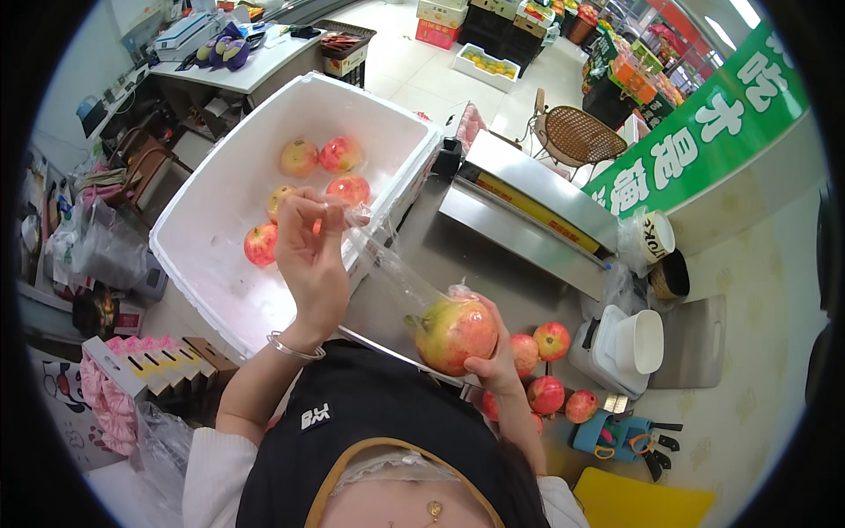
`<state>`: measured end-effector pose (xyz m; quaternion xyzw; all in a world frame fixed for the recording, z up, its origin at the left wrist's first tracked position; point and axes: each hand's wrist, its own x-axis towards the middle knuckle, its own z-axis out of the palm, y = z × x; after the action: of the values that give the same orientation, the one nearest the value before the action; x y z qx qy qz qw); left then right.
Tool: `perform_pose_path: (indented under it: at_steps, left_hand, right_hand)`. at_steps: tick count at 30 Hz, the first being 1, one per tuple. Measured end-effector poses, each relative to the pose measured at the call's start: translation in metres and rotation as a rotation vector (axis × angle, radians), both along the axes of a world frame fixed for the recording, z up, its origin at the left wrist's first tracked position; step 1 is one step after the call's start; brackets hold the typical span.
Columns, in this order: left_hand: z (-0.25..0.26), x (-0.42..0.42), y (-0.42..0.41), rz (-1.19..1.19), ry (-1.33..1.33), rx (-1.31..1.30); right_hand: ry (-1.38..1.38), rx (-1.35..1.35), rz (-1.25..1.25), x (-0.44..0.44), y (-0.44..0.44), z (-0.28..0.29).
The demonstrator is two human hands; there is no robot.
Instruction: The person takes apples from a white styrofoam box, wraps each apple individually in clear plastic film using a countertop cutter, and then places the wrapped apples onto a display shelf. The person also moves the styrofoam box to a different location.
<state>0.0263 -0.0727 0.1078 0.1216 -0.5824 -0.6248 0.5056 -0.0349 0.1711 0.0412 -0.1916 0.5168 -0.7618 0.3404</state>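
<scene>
My right hand (495, 356) holds a large red and yellow-green pomegranate (457, 335) from its right side. Clear plastic film (396, 267) covers part of the fruit and stretches up to the left. Its far end is pinched in the fingers of my left hand (313, 241), which is raised over the edge of a white foam box (218, 191). Inside the box lie several pomegranates (341, 155), some with a film-like shine. More pomegranates (546, 395) sit on the metal counter to the right of my right hand.
A steel film dispenser (528, 211) stands at the back of the counter (422, 244). Right of it are white plastic containers (614, 350), a cutting board (693, 340) and a blue holder (604, 439) with scissors and knives. A yellow board (640, 492) lies at lower right; a box of packages (152, 366) stands at left.
</scene>
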Motion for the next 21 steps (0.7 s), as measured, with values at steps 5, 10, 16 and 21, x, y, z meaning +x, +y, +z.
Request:
perform_pose_path:
  at_steps: [5,10,16,21]
  left_hand:
    - [-0.010,-0.016,0.009,-0.100,-0.259,0.261]
    - [-0.066,-0.005,0.046,-0.591,-0.575,0.450]
    - [-0.103,0.046,0.051,-1.380,-0.390,0.659]
    - [-0.067,0.058,0.032,-1.376,-0.340,0.275]
  right_hand:
    - [-0.002,-0.115,0.277,0.015,-0.005,0.017]
    - [0.137,-0.300,0.305,0.021,-0.030,0.028]
    - [1.122,0.130,0.519,-0.002,-0.034,0.089]
    - [0.961,0.261,0.787,0.001,-0.050,0.136]
